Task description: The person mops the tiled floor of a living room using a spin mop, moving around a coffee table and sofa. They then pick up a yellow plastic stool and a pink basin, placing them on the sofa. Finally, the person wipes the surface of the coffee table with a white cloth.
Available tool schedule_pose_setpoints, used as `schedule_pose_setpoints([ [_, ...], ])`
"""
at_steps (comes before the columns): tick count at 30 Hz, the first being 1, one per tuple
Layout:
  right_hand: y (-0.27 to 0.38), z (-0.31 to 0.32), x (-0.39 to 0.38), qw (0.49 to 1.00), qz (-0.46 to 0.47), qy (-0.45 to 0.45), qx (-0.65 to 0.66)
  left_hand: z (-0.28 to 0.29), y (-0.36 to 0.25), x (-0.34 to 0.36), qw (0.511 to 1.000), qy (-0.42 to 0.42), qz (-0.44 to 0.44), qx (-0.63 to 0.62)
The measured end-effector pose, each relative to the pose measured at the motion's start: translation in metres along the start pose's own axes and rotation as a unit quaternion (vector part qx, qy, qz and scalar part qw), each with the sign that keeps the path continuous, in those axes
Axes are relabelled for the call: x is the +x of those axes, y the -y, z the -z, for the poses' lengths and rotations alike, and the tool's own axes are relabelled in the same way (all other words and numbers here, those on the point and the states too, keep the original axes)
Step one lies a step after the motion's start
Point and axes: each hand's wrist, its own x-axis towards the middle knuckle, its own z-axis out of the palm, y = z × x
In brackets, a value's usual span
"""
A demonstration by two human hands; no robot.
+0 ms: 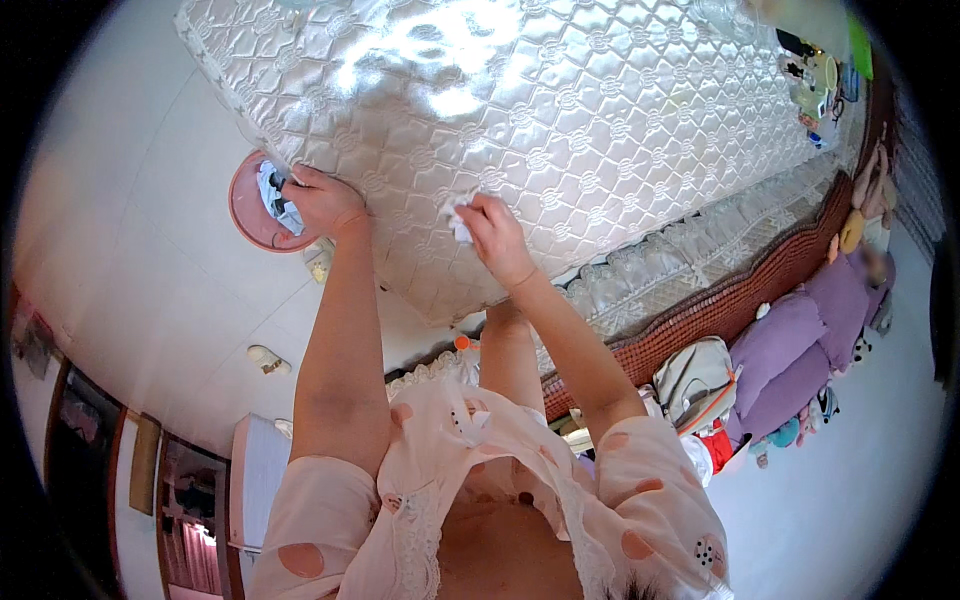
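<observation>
A large, glossy cream mattress (560, 150) with a quilted diamond pattern stretches across the upper middle of the head view. At its left edge, my left hand (335, 208) is closed over the border, with the fingertips partly hidden. My right hand (495, 240) pinches a small crumpled white cloth or tissue (461, 222) against the quilted surface, right of my left hand. A pink round bin (240, 215) with white and dark crumpled stuff in it stands on the floor just beyond my left hand.
Slippers (268, 360) lie on the pale floor at left. A reddish-brown woven strip (660, 330) and lace trim (680, 255) run along the right. Beyond them are purple cushions (790, 340) and a light backpack (694, 385). Small bottles and other items (815, 100) cluster at the far right.
</observation>
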Motion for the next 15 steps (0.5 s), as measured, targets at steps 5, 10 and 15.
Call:
schedule_pose_setpoints([
  [5, -0.04, 0.013, 0.077, 0.993, -0.05, -0.079, -0.07, -0.002, 0.006, 0.005, 1.0, -0.005, -0.008, -0.013],
  [10, -0.043, -0.027, 0.162, 0.969, -0.134, -0.205, 0.04, -0.012, 0.009, 0.003, 0.999, -0.003, -0.04, -0.032],
  [15, -0.005, -0.022, 0.064, 0.987, -0.008, 0.133, 0.089, -0.001, 0.009, 0.004, 1.0, 0.005, -0.018, -0.025],
])
